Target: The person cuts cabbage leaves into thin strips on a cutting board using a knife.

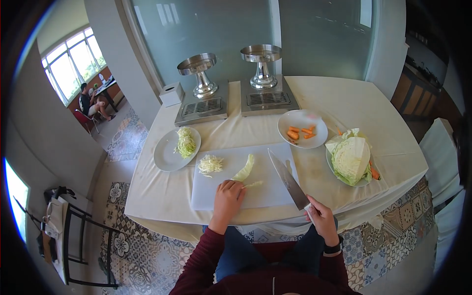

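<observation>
My left hand (228,200) rests on the near part of the white cutting board (206,191), its fingers bent over the end of a pale green cabbage piece (244,169). A thin cabbage strip lies beside those fingertips. My right hand (320,218) grips a large kitchen knife (289,181) by its white handle. The blade slants up and to the left over the right side of the board, apart from the cabbage piece. Left of that piece sits a small heap of shredded cabbage (210,165).
A plate (165,150) at the left holds more shredded cabbage (185,142). Carrot pieces (293,133) lie on another plate (314,140). At the right, a cut cabbage (351,160) sits on a plate with carrots. Two metal stands (205,87) (263,78) stand behind.
</observation>
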The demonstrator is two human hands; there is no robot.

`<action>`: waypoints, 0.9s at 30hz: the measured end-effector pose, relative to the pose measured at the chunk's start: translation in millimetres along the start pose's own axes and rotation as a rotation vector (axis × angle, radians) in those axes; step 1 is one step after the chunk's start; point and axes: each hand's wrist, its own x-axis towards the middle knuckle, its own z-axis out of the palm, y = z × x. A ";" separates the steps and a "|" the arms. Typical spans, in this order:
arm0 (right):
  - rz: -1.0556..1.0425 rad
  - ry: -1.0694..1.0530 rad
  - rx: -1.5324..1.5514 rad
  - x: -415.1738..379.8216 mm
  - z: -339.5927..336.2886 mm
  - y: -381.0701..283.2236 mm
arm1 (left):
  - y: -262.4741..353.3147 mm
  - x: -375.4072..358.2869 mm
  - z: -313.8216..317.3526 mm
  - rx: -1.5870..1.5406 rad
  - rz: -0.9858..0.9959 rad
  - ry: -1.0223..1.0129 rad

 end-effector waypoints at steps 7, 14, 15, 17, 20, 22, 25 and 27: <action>0.008 0.011 0.164 16.1 -2.3 9.7 | -0.5 -1.0 -12.1 0.177 -0.027 0.268; 0.086 -0.022 0.328 41.0 -1.1 6.5 | 36.5 6.7 23.3 -0.034 0.043 0.157; 0.079 -0.025 0.339 42.6 0.9 11.1 | 37.8 8.9 26.2 -0.063 0.063 0.117; 0.095 -0.032 0.345 44.2 2.1 17.4 | 40.3 9.5 28.4 -0.064 0.082 0.065; 0.134 -0.055 0.299 45.9 1.0 18.1 | 47.5 10.0 21.3 -0.172 0.068 0.060; 0.164 -0.068 0.294 46.6 1.1 17.6 | 43.7 10.9 17.7 -0.261 0.051 0.092; 0.194 -0.091 0.258 47.0 -1.3 15.1 | 33.8 6.6 19.0 -0.354 -0.027 0.148; 0.202 -0.099 0.247 45.7 -1.2 12.1 | 28.8 4.9 28.5 -0.389 -0.142 0.186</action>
